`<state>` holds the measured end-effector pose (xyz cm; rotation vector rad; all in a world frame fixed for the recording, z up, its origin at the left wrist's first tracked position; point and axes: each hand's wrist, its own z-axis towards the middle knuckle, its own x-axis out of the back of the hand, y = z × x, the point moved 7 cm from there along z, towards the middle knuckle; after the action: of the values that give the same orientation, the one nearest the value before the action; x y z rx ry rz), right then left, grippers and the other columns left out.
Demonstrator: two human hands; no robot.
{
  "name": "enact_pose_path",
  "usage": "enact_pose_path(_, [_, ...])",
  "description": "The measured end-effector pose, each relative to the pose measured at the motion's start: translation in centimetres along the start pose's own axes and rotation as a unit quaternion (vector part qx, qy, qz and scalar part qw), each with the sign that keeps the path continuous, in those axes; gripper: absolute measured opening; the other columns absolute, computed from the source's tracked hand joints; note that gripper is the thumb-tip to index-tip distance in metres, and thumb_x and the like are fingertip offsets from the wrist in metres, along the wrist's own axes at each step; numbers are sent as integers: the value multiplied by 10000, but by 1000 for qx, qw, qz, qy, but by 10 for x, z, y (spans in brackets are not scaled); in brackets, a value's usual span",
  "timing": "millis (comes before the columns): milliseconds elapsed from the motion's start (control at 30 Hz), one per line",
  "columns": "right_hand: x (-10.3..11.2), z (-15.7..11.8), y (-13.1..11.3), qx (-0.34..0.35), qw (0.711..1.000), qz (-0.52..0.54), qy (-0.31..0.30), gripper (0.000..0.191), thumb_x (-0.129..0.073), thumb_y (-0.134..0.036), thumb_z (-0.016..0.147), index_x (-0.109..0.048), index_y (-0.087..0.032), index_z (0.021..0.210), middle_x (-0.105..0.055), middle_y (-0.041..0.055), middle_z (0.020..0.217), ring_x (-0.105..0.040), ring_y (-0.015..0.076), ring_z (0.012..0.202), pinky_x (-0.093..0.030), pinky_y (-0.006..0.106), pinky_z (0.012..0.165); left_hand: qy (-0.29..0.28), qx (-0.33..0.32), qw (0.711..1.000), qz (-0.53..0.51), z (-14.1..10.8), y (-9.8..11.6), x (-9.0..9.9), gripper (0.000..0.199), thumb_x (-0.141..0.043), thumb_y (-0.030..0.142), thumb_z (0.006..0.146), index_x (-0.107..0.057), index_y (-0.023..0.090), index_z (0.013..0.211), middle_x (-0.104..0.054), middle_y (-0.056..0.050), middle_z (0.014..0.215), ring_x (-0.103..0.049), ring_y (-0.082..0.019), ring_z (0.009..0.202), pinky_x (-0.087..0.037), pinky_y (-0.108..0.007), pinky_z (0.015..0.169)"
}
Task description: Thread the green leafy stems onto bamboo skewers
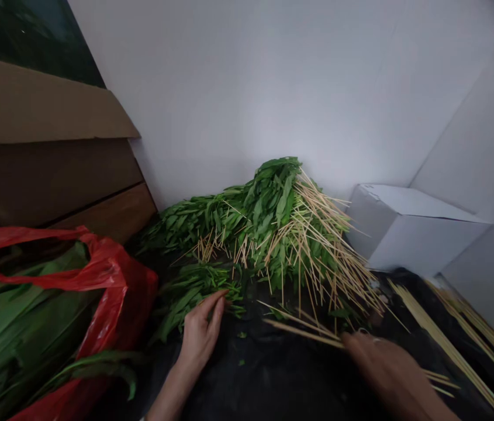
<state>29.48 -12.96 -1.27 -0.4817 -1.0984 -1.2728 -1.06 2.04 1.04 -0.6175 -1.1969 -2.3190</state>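
My left hand (204, 325) is at the near right edge of a small pile of cut leafy green sprigs (194, 290). Its thumb and fingers are drawn together by the stem ends; what they pinch is too small to make out. My right hand (382, 365), slightly blurred, grips a few thin wooden skewers (306, 333) that point left over the dark surface. Beyond both hands rises a big heap of leafy greens (273, 193) threaded on skewers. Their pale bare ends (330, 240) fan out toward the right.
A red plastic bag (110, 272) with long green leaves (23, 327) stands at the left, before a cardboard box (45, 111). A white box (431, 234) stands at the right by the wall. Bundles of skewers (444, 339) lie on black plastic at the right.
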Motion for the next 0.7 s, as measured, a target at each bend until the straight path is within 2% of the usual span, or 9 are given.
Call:
enact_pose_path(33, [-5, 10, -17, 35, 999, 5, -15, 367, -390, -35, 782, -540, -235, 1050, -624, 17, 787, -567, 146, 614, -419, 249, 598, 6, 14, 1000, -5, 0, -2, 2, 281, -470, 333, 915, -664, 180, 1049, -744, -55, 914, -703, -196, 825, -551, -286, 762])
enact_pose_path(100, [-15, 23, -32, 66, 997, -15, -35, 371, -387, -20, 779, -527, -223, 1055, -603, 8, 781, -548, 146, 591, -414, 261, 585, 34, 36, 999, -12, 0, -6, 9, 280, -464, 339, 917, -665, 182, 1033, -743, -49, 874, -697, -197, 808, -541, -295, 764])
enact_pose_path(233, [-27, 29, -26, 80, 995, -45, -29, 455, -384, 2, 766, -510, -176, 1166, -620, 48, 874, -590, 199, 750, -452, 356, 728, 131, 59, 990, -14, 0, -14, 29, 254, -469, 320, 916, -650, 179, 1026, -725, -50, 885, -666, -204, 878, -499, -331, 838])
enact_pose_path(333, [-24, 30, -17, 66, 997, -45, -22, 563, -395, 3, 756, -447, -147, 1296, -637, 77, 946, -591, 239, 844, -451, 418, 766, 152, 35, 988, 6, 1, -13, 34, 196, -510, 292, 900, -656, 189, 983, -704, -46, 888, -639, -198, 875, -484, -329, 815])
enact_pose_path(400, [-17, 33, -14, 49, 997, -47, -24, 617, -394, 6, 746, -418, -154, 1341, -644, 91, 997, -590, 246, 848, -455, 421, 746, 126, -4, 992, 30, 4, -7, 29, 161, -543, 272, 884, -670, 195, 947, -694, -42, 861, -620, -195, 845, -476, -324, 781])
enact_pose_path(500, [1, 40, -13, 37, 997, -59, -15, 669, -380, 25, 718, -429, -184, 1351, -659, 86, 999, -592, 222, 762, -463, 396, 696, 41, -66, 994, 72, 5, 3, 12, 133, -572, 240, 870, -689, 209, 926, -691, -37, 830, -587, -195, 826, -451, -337, 768])
enact_pose_path(600, [25, 50, -23, 85, 994, -66, 16, 646, -367, 26, 710, -482, -183, 1310, -669, 82, 944, -581, 204, 693, -453, 358, 623, -47, -105, 985, 131, 2, 11, -5, 113, -611, 230, 847, -706, 248, 904, -686, -36, 865, -555, -217, 874, -407, -369, 776])
enact_pose_path(700, [43, 63, -41, 142, 987, -67, 38, 546, -347, 10, 749, -557, -175, 1218, -664, 93, 943, -586, 236, 812, -446, 392, 695, -104, -116, 971, 178, -2, 15, -18, 132, -645, 220, 821, -711, 288, 911, -669, -36, 924, -524, -239, 933, -370, -394, 791])
